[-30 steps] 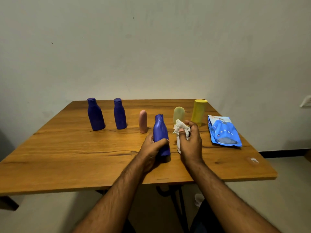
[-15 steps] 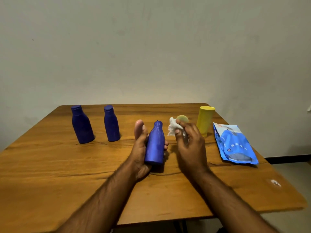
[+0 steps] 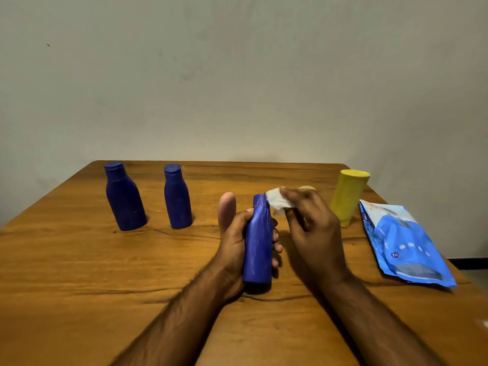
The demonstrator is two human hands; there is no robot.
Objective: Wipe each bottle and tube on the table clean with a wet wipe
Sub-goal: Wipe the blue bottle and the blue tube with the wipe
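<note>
My left hand (image 3: pixel 233 243) grips a blue bottle (image 3: pixel 258 244) around its middle, holding it upright just above the wooden table (image 3: pixel 79 273). My right hand (image 3: pixel 311 228) pinches a crumpled white wet wipe (image 3: pixel 277 202) against the bottle's top. Two more blue bottles (image 3: pixel 124 196) (image 3: pixel 177 196) stand at the back left. A pink tube (image 3: pixel 226 207) stands just behind my left hand. A pale yellow tube (image 3: pixel 306 188) is almost hidden behind my right hand. A yellow bottle (image 3: pixel 348 196) stands at the back right.
A blue pack of wet wipes (image 3: pixel 404 244) lies flat near the table's right edge. A plain wall rises behind the table's far edge. A small white scrap (image 3: pixel 484 323) lies at the front right corner.
My right hand has brought the wipe left onto the top of the blue bottle. The left hand keeps its grip on the bottle. The camera has come closer to the table.
</note>
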